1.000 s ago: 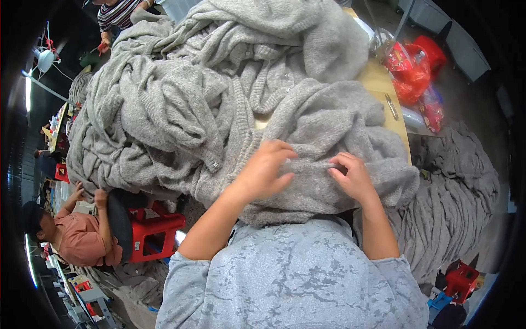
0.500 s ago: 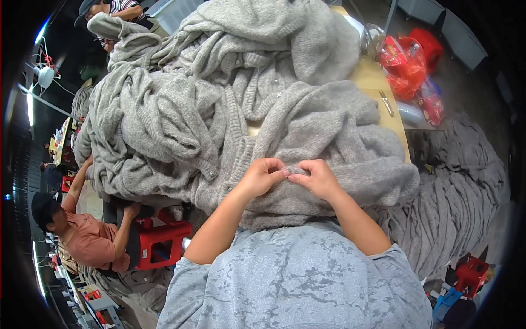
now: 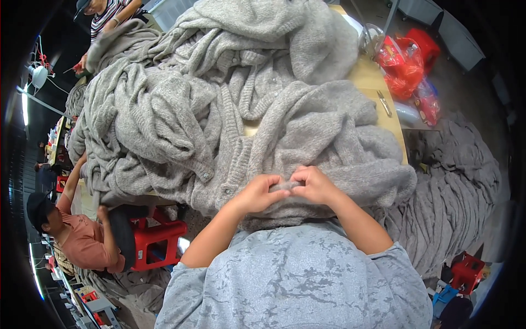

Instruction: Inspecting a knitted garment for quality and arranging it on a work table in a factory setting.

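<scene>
A fuzzy grey knit cardigan [image 3: 323, 142] lies bunched in front of me, its ribbed band [image 3: 241, 156] running up to the left of my hands. My left hand [image 3: 262, 193] pinches the near fold of the knit between thumb and fingers. Close beside it, my right hand [image 3: 313, 185] grips the same fold, fingers curled and thumb toward the left thumb. The fabric between the fingertips is mostly hidden. Small shiny buttons [image 3: 206, 175] dot a band to the left.
More grey knitwear [image 3: 148, 104] is heaped across the table [image 3: 370, 77]. Thread snips [image 3: 384, 103] lie at its right edge, near red plastic bags [image 3: 402, 68]. A knit pile [image 3: 444, 192] sits at right. Left, a co-worker [image 3: 85, 238] sits near a red stool [image 3: 156, 244]; another person [image 3: 112, 13] works far left.
My hands have come slightly nearer to me, still at the fold. The seated co-worker's near hand has risen to the fabric. The far person has leaned in and spread the arms over the knitwear.
</scene>
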Demonstrator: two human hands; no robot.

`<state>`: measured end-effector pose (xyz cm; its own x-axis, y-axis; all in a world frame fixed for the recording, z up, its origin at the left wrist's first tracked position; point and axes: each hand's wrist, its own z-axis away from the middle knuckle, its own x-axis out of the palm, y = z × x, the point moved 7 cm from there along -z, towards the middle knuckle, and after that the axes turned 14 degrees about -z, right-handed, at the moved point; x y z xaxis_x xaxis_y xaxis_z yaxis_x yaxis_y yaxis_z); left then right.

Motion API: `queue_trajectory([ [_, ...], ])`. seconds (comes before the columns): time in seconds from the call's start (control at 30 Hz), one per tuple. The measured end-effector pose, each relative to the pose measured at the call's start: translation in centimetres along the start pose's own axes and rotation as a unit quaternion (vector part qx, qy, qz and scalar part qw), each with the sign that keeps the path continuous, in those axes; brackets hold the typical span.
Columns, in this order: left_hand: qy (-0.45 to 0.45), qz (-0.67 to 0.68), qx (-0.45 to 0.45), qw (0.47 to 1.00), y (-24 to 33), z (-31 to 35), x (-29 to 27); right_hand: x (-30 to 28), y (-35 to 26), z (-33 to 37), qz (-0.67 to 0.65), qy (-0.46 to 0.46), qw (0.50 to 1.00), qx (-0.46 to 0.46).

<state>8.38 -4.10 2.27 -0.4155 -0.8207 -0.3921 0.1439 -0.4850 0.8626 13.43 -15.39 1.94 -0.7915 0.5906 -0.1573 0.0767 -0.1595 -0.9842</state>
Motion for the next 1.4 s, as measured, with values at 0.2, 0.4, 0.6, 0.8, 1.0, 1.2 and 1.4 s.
queue_trajectory([
  [0.2, 0.181, -0.438, 0.214, 0.854, 4.4, 3.9, 1.3, -4.1, -5.7, -0.4, 0.164, 0.106, 0.966, -0.169],
  [0.4, 0.255, -0.475, 0.222, 0.813, 2.2, 2.5, 2.2, -7.6, -4.2, -1.0, 0.422, 0.186, 0.867, -0.188],
  [0.6, 0.293, -0.461, 0.211, 0.810, 0.5, 2.8, 1.1, -11.8, -8.6, 2.8, 0.010, 0.175, 0.984, -0.004],
  [0.8, 0.301, -0.432, 0.251, 0.812, 1.3, 2.8, 0.7, -12.5, -7.0, 2.4, 0.356, 0.280, 0.887, -0.092],
  [1.0, 0.344, -0.442, 0.272, 0.782, 1.3, 4.1, 0.9, -1.4, -9.1, 2.1, 0.323, 0.143, 0.902, -0.249],
  [1.2, 0.345, -0.464, 0.307, 0.756, 2.1, 4.9, 1.9, -2.6, -2.3, -2.1, 0.107, 0.023, 0.992, -0.069],
  [1.4, 0.363, -0.413, 0.280, 0.787, 2.6, 3.6, 1.2, -1.3, 1.8, -2.5, -0.249, -0.012, 0.961, 0.118],
])
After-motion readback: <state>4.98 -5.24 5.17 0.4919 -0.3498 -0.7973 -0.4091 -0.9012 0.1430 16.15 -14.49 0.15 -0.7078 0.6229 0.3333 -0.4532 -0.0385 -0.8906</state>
